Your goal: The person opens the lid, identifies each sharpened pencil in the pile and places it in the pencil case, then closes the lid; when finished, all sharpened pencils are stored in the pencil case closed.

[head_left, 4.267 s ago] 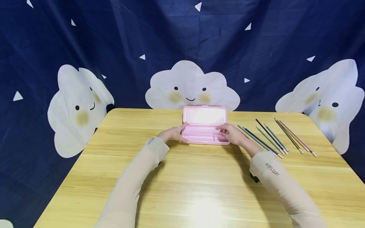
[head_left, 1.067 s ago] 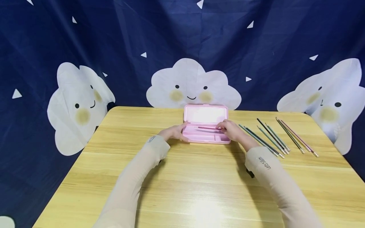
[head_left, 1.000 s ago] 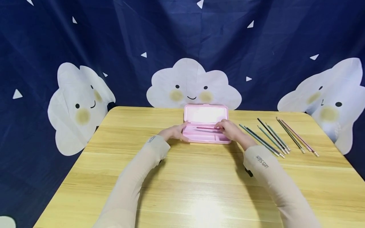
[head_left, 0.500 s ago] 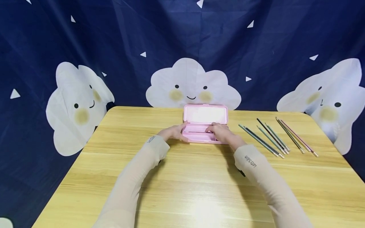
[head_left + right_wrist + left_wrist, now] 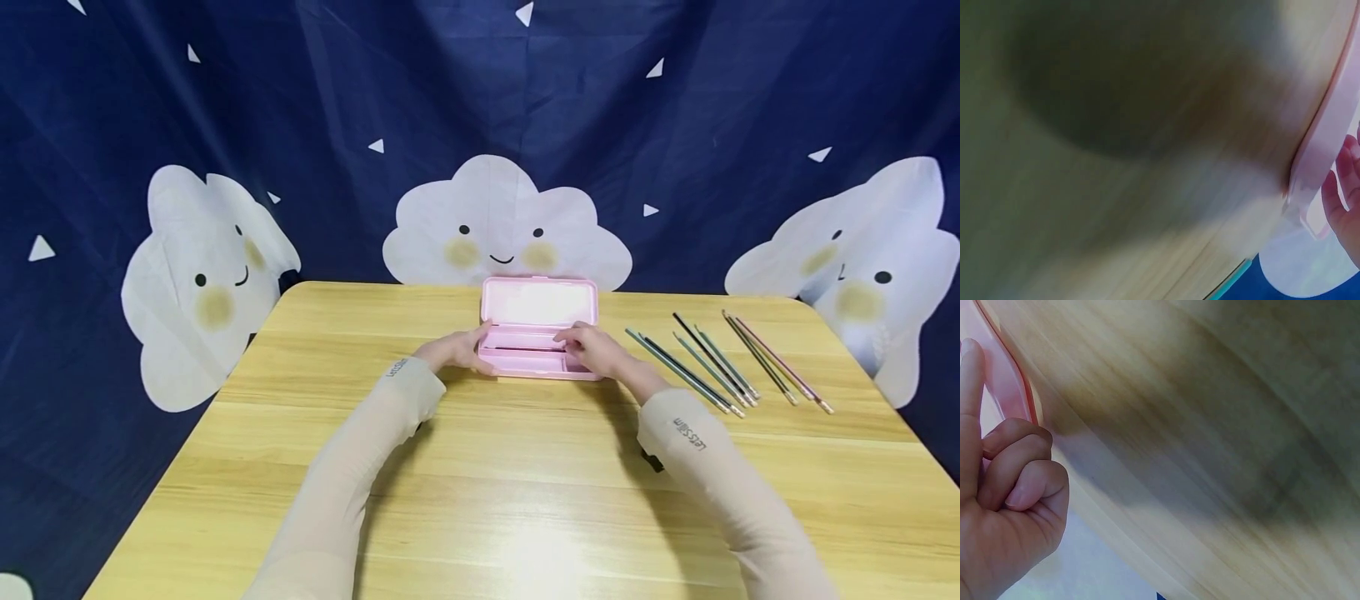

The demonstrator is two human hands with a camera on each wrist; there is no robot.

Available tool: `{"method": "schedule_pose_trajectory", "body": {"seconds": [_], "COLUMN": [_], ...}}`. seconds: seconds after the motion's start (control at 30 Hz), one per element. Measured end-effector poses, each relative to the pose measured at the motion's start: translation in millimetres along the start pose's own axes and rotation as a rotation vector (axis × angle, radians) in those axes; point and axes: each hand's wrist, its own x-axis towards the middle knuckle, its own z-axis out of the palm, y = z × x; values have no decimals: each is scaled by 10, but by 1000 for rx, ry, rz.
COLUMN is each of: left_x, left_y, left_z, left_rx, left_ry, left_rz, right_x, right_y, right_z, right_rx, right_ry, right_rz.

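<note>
A pink pencil case (image 5: 521, 364) stands at the far edge of the table with its lid (image 5: 540, 302) raised. My left hand (image 5: 455, 352) grips its left end between thumb and forefinger; in the left wrist view the other fingers are curled beside the pink wall. Over the right part of the case is my right hand (image 5: 596, 348), its fingers loosely bent and apart, with nothing seen between them. A thin dark pencil (image 5: 528, 348) lies lengthwise inside, its right end hidden by that hand. The right wrist view shows fingers (image 5: 1334, 200) at the case's rim.
Several pencils, green, black and pink, lie slanted on the wooden table (image 5: 480, 483) to the right of the case, such as a pink pencil (image 5: 783, 364). A dark blue curtain (image 5: 337, 100) with white clouds hangs right behind the table's far edge.
My right hand held a pink pencil inside the case about a second ago, lowered it there, let go and drew back slightly right. My left hand has stayed on the case.
</note>
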Motion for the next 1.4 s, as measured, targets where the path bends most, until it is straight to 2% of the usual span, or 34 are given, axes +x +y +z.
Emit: {"method": "schedule_pose_trajectory", "body": {"seconds": [0.17,0.4,0.63,0.77,1.0,1.2,1.4], "left_x": [3,1,-1,3,-5,-3,-6], "left_y": [-12,-23,-51,-53,-41,-31,-33], "left_z": [5,-1,-7,-7,-11,-10,-8], "left_rx": [7,12,22,25,22,22,26], "left_ry": [-2,2,-9,-5,-8,-6,-9], "left_rz": [3,18,68,67,51,56,47], "right_x": [-105,-288,-474,-602,-840,-1021,-1142], "right_y": [35,74,237,340,469,580,694], "right_z": [-70,-187,-256,-318,-486,-606,-655], "right_rx": [9,20,-9,-5,-66,-96,-79], "right_ry": [25,16,65,84,98,86,11], "right_rz": [18,35,61,69,106,153,228]}}
